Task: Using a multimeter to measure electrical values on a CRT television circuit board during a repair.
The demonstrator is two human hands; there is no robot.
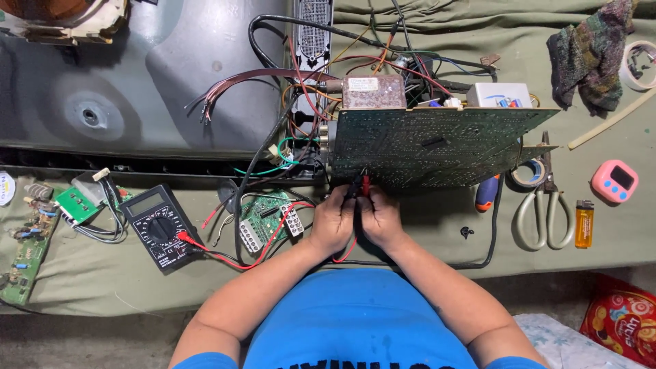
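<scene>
Large green circuit board [437, 147], solder side up, tilted, centre-right of frame on a grey-green cloth-covered bench [615, 232]. Both hands meet at its lower edge, just left of centre. Left hand [333, 222] pinches a black probe [355, 184]; right hand [380, 219] pinches a red probe [366, 184]. Tips appear to touch the solder side, close together; exact contact point too small to tell.

Progress, as a judgement: board is already out of its housing and propped up, meter leads plugged in, probing under way. Meter display too faint to say whether a value shows.

Black handheld multimeter with rotary dial [158, 225] lies lower left, red lead [225, 256] trailing to the hands.

Counts: one large board; three smaller green boards at left, namely one with white terminal blocks [263, 219], one small square [76, 203], one long strip at the frame edge [24, 256]. One pair of grey-handled scissors [544, 208], one orange lighter [584, 223], one pink timer [614, 181], two tape rolls [529, 172], one dark rag [593, 51], one blue-and-orange screwdriver handle [486, 193]. Grey television back shell [137, 82] upper left.
</scene>
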